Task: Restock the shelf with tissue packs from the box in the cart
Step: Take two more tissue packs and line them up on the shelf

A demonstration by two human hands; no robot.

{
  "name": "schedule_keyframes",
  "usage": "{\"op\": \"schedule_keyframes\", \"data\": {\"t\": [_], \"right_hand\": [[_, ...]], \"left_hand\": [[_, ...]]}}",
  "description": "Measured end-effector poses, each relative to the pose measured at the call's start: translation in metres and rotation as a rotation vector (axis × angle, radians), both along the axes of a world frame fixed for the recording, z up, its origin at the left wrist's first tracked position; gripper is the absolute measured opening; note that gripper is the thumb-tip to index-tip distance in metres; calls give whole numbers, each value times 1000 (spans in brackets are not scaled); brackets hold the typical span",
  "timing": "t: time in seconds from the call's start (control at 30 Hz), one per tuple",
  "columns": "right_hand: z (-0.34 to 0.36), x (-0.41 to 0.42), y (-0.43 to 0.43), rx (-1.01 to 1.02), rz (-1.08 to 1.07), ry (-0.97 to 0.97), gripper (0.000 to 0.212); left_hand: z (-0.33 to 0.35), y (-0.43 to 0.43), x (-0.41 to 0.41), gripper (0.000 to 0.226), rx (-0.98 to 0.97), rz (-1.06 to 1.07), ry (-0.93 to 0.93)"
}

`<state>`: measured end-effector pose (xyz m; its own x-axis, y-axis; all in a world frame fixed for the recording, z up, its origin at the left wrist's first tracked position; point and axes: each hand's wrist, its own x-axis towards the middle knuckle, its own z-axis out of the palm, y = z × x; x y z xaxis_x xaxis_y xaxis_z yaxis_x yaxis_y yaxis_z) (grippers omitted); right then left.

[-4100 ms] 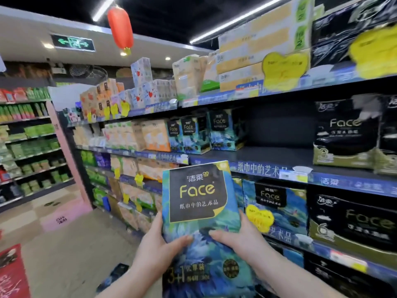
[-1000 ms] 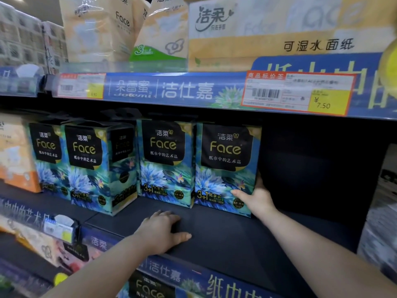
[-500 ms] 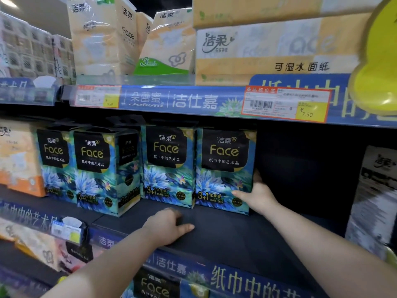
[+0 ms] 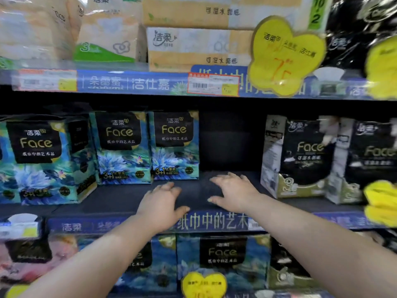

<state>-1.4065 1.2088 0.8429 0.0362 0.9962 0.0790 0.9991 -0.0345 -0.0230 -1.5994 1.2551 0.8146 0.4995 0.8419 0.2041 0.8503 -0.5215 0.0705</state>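
The shelf [image 4: 120,201] runs dark under both grips. Blue packs [image 4: 175,145] stand upright just beyond the left grip [image 4: 161,205], apart from it. Black packs [image 4: 300,155] stand right of the right grip [image 4: 234,192]. Both grips are palm-down, fingers spread apart, holding nothing.

Blue tissue packs [image 4: 174,145] with flower prints and black labels in gold lettering stand on the dark shelf [image 4: 120,196]; right of them, black-and-white packs [image 4: 300,155]. Above them, a yellow price tag [image 4: 285,54].
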Motion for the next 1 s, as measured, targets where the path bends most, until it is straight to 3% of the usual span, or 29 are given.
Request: {"op": "schedule_keyframes", "data": {"t": [0.27,0.6,1.0], "right_hand": [[-19,26,-96,-21,-134,-13,64],[-40,77,-270,-42,-350,26,60],[-66,137,-654,-126,-882,68,58]], "left_hand": [[-26,-68,54,60,-21,-201,-97],[-41,-200,137,54,-59,-414,-56],[-75,-529,265,53,-193,-881,12]]}}
